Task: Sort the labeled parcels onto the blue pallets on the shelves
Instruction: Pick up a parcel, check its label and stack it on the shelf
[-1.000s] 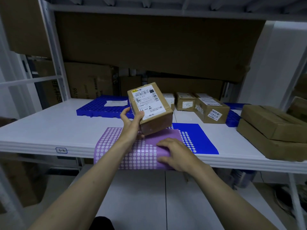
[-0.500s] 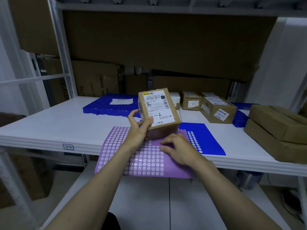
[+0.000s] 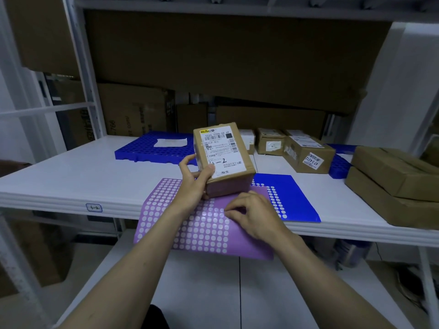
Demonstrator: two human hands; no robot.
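Observation:
My left hand (image 3: 193, 180) grips a small brown parcel (image 3: 225, 176) with a white shipping label, tilted up over the purple sticker sheet (image 3: 190, 224). My right hand (image 3: 255, 214) rests on that sheet, fingertips pinching at one of its white round stickers. A blue sticker sheet (image 3: 289, 198) lies partly under the purple one. One blue pallet (image 3: 152, 148) sits at the back left of the white shelf (image 3: 71, 181), carrying a flat white packet (image 3: 169, 142). Another blue pallet (image 3: 338, 166) at the back right holds several labeled parcels (image 3: 308, 155).
Two flat brown boxes (image 3: 394, 186) are stacked at the shelf's right end. Large cardboard sheets (image 3: 237, 60) line the back. A shelf tag (image 3: 93, 207) is stuck on the front edge. A white upright post (image 3: 85, 67) stands at the left. A lower shelf (image 3: 237, 293) lies beneath.
The left hand has lowered the parcel a little toward the sheet. My right hand's fingers have curled from lying flat to pinching at a sticker.

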